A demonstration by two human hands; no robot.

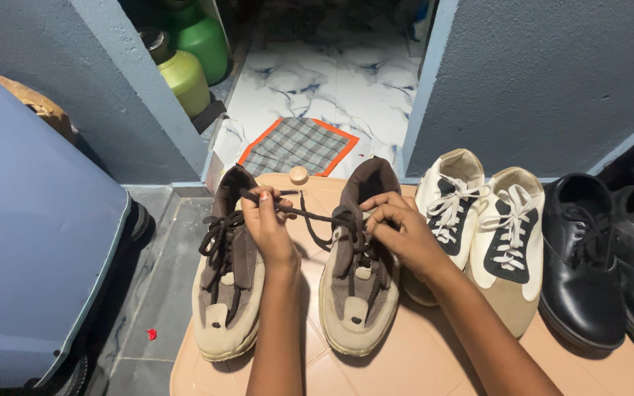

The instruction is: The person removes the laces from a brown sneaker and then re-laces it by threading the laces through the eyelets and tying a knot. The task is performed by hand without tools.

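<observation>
You're mid-lacing the right brown-and-tan sneaker (357, 275) on the peach worktop (420, 352): your left hand (267, 224) pinches the dark shoelace (304, 213) taut, your right hand (398, 224) grips it at the eyelets. Next, it seems, thread carefully, keeping tension

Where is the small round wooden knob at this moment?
In the head view, the small round wooden knob lies at the far edge of the peach plastic table, between the two brown shoes' heels, just before the checked mat.
</observation>
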